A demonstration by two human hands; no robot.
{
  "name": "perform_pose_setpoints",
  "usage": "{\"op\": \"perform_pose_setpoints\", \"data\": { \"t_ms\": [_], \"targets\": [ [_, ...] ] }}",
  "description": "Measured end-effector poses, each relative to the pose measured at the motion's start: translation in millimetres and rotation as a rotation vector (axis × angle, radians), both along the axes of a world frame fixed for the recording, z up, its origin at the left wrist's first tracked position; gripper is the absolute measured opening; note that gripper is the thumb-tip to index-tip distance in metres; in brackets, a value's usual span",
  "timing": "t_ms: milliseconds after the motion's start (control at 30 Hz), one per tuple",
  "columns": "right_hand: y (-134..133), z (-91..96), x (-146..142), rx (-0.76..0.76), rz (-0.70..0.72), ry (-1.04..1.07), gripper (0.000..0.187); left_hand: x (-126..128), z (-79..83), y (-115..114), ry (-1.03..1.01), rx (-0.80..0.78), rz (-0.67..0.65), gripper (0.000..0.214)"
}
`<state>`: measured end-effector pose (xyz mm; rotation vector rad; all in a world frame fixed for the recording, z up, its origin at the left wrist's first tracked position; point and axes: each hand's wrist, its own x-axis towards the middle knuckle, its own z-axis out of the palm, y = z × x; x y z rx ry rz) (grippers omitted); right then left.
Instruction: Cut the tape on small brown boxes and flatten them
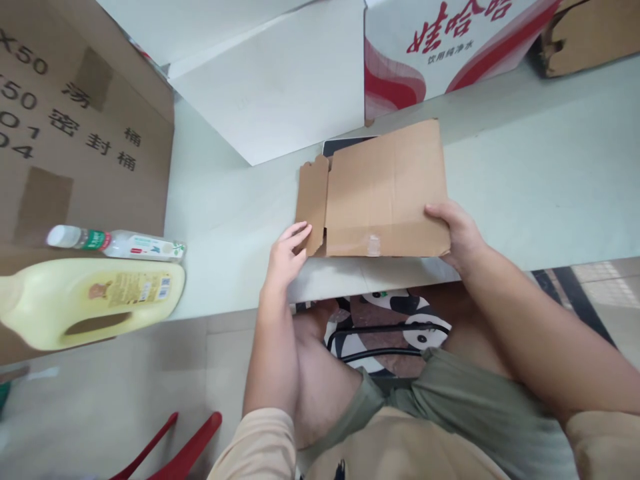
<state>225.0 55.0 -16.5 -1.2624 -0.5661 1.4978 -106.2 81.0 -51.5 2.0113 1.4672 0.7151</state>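
A flattened brown cardboard box (385, 193) lies between my two hands at the table's front edge, with a strip of clear tape low on its face. Its narrow side flap (313, 203) sticks out to the left. The fingers of my left hand (287, 257) rest against the lower corner of that flap. My right hand (460, 237) grips the box's right edge, thumb on top and the other fingers hidden beneath. Behind the box, part of a dark flat object (345, 144) shows.
A white box (280, 87) and a red-and-white carton (450, 53) stand at the back of the table (525, 173). On the left are a large printed carton (125, 73), a clear bottle (135, 245) and a yellow jug (150, 273). Another brown carton (595, 33) sits back right.
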Motion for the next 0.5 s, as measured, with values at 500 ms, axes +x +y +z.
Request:
{"op": "perform_pose_setpoints", "data": {
  "t_ms": [500],
  "targets": [
    [0, -4.8, 0, 0.100, 0.114, 0.018, 0.035, -3, -0.5, -20, 0.126, 0.059, 0.006, 0.051]
  ]
}}
